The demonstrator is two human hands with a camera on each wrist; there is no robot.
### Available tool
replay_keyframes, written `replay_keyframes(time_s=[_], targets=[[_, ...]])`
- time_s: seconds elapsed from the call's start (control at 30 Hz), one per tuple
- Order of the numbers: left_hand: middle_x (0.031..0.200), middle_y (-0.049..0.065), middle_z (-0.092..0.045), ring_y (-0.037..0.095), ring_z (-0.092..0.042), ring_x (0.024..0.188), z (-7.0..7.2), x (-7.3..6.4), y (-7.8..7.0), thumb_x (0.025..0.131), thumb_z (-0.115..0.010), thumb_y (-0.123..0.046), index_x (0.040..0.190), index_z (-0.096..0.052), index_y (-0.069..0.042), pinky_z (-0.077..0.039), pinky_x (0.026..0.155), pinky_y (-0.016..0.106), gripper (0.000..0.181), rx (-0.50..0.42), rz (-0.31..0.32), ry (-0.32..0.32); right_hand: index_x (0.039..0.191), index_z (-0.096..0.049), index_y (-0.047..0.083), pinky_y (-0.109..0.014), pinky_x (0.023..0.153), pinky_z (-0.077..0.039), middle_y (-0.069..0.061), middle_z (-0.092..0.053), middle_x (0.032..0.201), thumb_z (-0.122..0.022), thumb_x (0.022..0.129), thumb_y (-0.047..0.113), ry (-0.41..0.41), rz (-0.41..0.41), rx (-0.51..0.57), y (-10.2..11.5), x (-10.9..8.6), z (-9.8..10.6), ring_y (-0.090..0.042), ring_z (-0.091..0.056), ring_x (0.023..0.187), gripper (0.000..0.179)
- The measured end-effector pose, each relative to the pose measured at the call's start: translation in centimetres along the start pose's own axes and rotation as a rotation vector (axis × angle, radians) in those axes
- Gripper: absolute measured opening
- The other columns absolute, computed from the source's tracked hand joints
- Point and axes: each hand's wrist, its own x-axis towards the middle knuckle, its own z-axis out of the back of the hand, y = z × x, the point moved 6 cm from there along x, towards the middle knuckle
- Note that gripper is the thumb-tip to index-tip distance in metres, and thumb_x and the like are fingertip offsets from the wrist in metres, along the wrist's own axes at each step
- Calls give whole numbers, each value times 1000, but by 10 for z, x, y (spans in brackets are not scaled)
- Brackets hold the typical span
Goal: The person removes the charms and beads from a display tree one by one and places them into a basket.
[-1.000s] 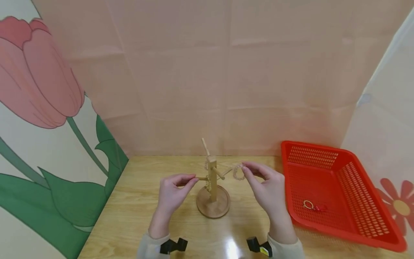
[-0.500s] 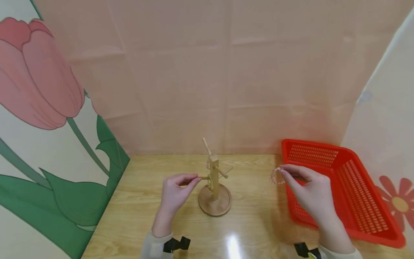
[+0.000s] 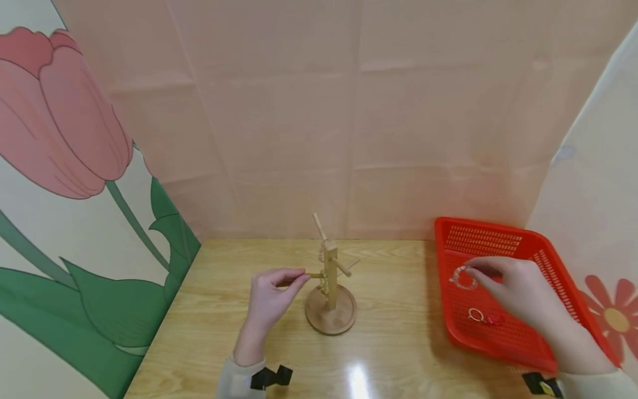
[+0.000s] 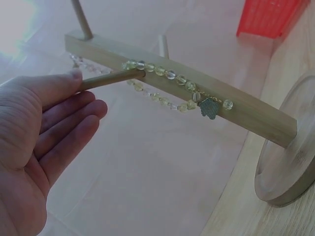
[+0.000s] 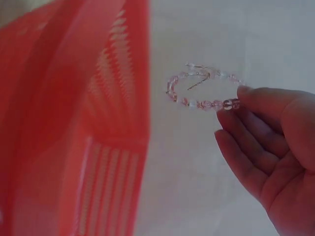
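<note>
A wooden jewelry stand (image 3: pixel 332 277) with a round base and several pegs stands mid-table. My left hand (image 3: pixel 273 296) pinches the tip of its left peg (image 4: pixel 110 79) between thumb and forefinger. From that peg hangs a yellow-and-clear beaded bracelet (image 4: pixel 162 101) with a small grey-green charm (image 4: pixel 209 108). Another pale beaded strand (image 4: pixel 88 64) hangs higher on the post. Over the red basket (image 3: pixel 451 327), my right hand (image 3: pixel 515 285) pinches a pink-and-clear beaded bracelet (image 5: pixel 204 103) with a thin chain. The bracelet hangs as an open loop from thumb and fingertips.
Inside the basket lie a gold ring-shaped piece (image 3: pixel 476 315) and a small red item (image 3: pixel 494 320). The basket stands at the right of the wooden table (image 3: pixel 239 255), near the back wall sheet (image 3: pixel 279 138).
My right hand has carried the pink bracelet rightward from beside the stand's right peg to above the basket. The left hand keeps its pinch on the peg.
</note>
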Motion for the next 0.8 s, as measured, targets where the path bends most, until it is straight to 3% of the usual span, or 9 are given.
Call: replay_keyframes(time_s=[0.3,0.53,0.8], targets=[[93,5,-82,16,-78,76,-1,-1,1,89,-87,-1,98,-85,-3,-65,71,25,10,-2,4,11,108,-83,12,-23,66,-60,6,-77,91,-89,89,12,170,37,-24,-45,6,-17,-9,-68,77,20],[93,5,-82,16,-78,75,-1,-2,1,89,-87,-1,97,-84,-1,-64,71,24,9,-3,11,10,103,-81,9,-43,71,-65,5,-76,91,-88,88,7,339,47,-67,-77,13,-31,-15,-71,80,16],[93,6,-82,16,-78,76,-1,-1,0,89,-87,-1,98,-85,-3,-65,71,26,9,-3,12,12,93,-78,18,-28,64,-57,12,-68,82,-86,90,8,552,7,-82,-93,12,-45,-12,-61,75,13]])
